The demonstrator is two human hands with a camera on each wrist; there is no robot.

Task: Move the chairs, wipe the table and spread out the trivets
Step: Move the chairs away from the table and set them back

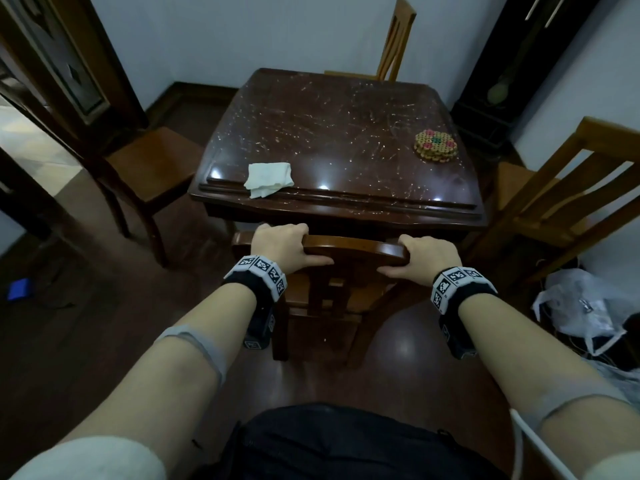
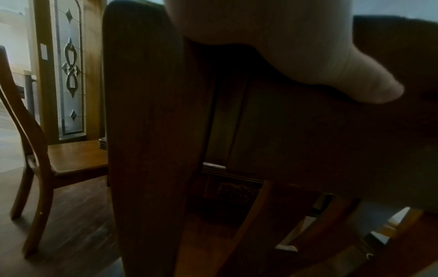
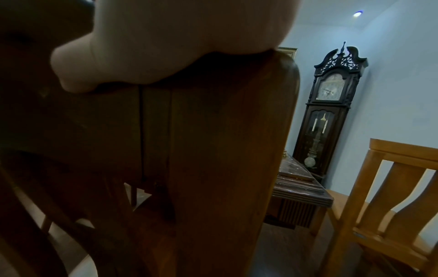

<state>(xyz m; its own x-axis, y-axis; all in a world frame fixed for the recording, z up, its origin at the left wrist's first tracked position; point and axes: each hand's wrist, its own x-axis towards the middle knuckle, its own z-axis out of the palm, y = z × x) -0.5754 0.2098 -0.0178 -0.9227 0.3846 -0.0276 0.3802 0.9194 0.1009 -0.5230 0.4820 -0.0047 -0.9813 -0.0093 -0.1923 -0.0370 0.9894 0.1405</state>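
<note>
A dark wooden chair stands right in front of me, pushed against the near edge of the dark scratched table. My left hand grips the left end of its top rail, thumb on the near face. My right hand grips the right end the same way. In the wrist views the left thumb and the right thumb press on the chair back. A white folded cloth lies at the table's near left. A stack of beaded trivets sits at its right edge.
Three more wooden chairs surround the table: one on the left, one at the far side, a lighter one on the right. A grandfather clock stands in the far right corner. Plastic bags lie on the floor at right.
</note>
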